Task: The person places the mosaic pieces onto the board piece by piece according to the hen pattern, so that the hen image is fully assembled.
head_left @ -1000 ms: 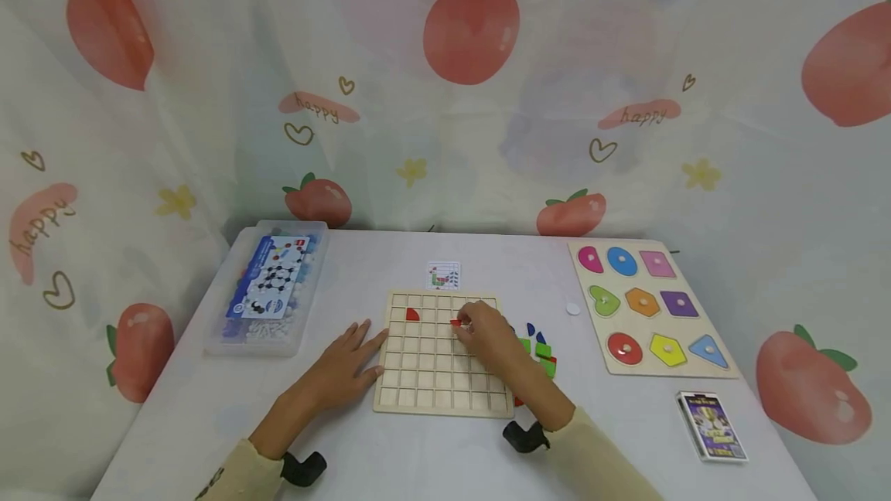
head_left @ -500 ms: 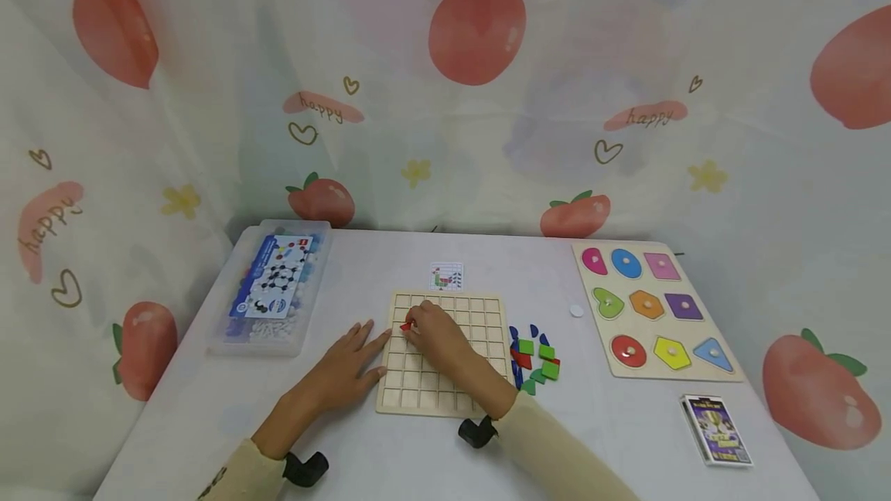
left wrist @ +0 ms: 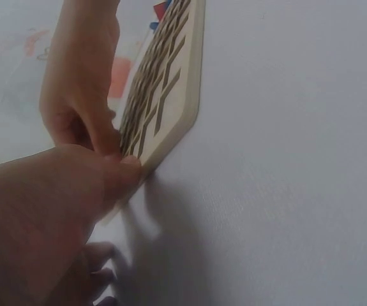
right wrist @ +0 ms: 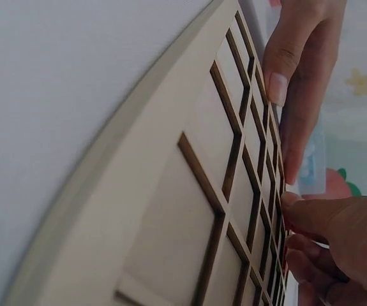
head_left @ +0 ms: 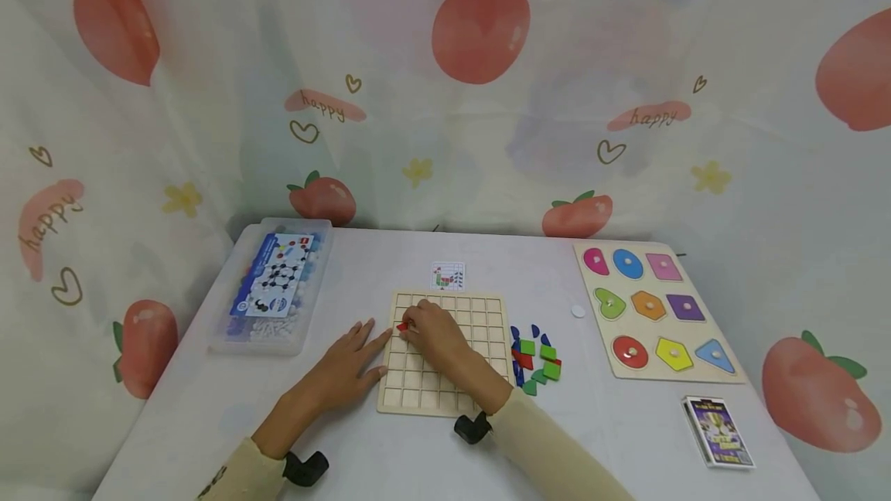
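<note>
My right hand is over the upper left part of the wooden grid board, pinching a small red piece between thumb and fingers. Much of that piece is hidden by the fingers. My left hand lies beside the board with its fingers spread, index finger and thumb right at the left edge. In the left wrist view, the left thumb rests at the board's rim. The right wrist view has the right hand low over the far squares.
Loose blue, red and green pieces lie right of the board. Behind it is a small pattern card. A clear plastic box stands left; a shape puzzle board, white disc and card pack lie right.
My right hand has moved left across the board with the red piece, then stayed over the upper left squares, now covering the red quarter-circle seen there earlier. The left hand has kept its place.
</note>
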Demonstrator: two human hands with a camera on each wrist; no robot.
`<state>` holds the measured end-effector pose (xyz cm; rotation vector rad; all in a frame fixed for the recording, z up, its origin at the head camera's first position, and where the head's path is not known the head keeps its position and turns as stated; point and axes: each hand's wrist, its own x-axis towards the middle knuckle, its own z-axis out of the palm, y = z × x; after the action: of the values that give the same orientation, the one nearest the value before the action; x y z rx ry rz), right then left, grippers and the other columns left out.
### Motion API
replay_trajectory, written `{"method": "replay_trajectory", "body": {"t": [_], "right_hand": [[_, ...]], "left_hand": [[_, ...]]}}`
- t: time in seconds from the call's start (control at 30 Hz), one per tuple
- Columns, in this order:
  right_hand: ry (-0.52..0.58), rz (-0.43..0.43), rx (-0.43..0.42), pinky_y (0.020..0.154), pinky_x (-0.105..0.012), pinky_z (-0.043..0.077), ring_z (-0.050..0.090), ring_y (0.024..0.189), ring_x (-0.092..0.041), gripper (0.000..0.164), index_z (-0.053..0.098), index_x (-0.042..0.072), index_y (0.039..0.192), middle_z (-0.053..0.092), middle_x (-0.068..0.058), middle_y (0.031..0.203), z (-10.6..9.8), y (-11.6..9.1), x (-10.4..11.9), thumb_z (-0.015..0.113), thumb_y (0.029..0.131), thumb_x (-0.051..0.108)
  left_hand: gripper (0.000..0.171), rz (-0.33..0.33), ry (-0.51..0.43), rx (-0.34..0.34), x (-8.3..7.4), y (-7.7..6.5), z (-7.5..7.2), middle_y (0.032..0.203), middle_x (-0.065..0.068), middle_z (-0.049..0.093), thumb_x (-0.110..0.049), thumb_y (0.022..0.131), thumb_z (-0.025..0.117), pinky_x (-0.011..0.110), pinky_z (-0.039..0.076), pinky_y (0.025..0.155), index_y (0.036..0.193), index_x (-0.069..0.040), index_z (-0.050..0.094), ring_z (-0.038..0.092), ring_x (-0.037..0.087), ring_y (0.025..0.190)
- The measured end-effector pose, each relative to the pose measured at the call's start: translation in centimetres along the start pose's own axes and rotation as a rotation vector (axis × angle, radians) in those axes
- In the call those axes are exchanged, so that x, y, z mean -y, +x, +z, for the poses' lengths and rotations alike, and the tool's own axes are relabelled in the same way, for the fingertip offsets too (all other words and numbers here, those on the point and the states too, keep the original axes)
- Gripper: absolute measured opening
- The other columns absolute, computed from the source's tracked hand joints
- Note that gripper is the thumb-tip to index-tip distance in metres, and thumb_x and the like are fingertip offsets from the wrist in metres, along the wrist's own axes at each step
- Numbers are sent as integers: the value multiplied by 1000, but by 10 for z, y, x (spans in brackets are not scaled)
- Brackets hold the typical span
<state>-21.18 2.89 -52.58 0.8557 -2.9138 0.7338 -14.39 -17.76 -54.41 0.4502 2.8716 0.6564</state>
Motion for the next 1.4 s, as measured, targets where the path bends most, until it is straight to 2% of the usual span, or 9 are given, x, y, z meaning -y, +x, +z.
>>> {"method": "replay_trajectory", "body": {"t": [0.43,0.73,0.93,1.13,1.27,1.4], "right_hand": [[-14,-23,-7,77,-32,57,61,84,-15,19,76,6,114,67,-5,99,3,2,0,76,99,18],[5,-3,5,81,-34,57,63,88,-18,18,76,6,112,67,-5,100,0,2,0,77,98,17],[34,31,28,84,-37,58,64,93,-18,22,75,7,117,67,-5,106,-9,0,-8,75,99,19],[56,166,-6,91,-44,58,67,104,-26,24,72,5,121,67,-10,112,-38,-4,-44,72,101,19],[11,254,-34,93,-49,57,65,108,-31,28,69,2,125,65,-16,119,-60,-14,-82,72,102,18],[-50,356,-49,95,-52,57,62,107,-34,30,66,-1,126,62,-24,127,-81,-33,-125,71,101,15]], "left_hand": [[64,6,15,-1,1,0,-1,172,19,28,-38,106,62,64,27,126,164,-21,42,23,44,160],[63,4,19,2,3,1,2,173,18,28,-39,106,61,63,27,126,164,-22,42,23,43,160],[64,-4,19,0,2,1,2,173,18,28,-39,106,62,63,27,126,163,-22,42,23,43,160],[64,-17,22,-4,1,2,3,173,18,28,-40,105,62,63,27,126,163,-22,43,22,43,161],[64,-24,20,-3,-1,2,2,173,18,28,-39,105,63,62,26,127,163,-21,43,22,43,161],[64,-25,12,6,-3,0,0,172,18,29,-38,105,63,63,27,126,163,-21,43,22,43,160]]}}
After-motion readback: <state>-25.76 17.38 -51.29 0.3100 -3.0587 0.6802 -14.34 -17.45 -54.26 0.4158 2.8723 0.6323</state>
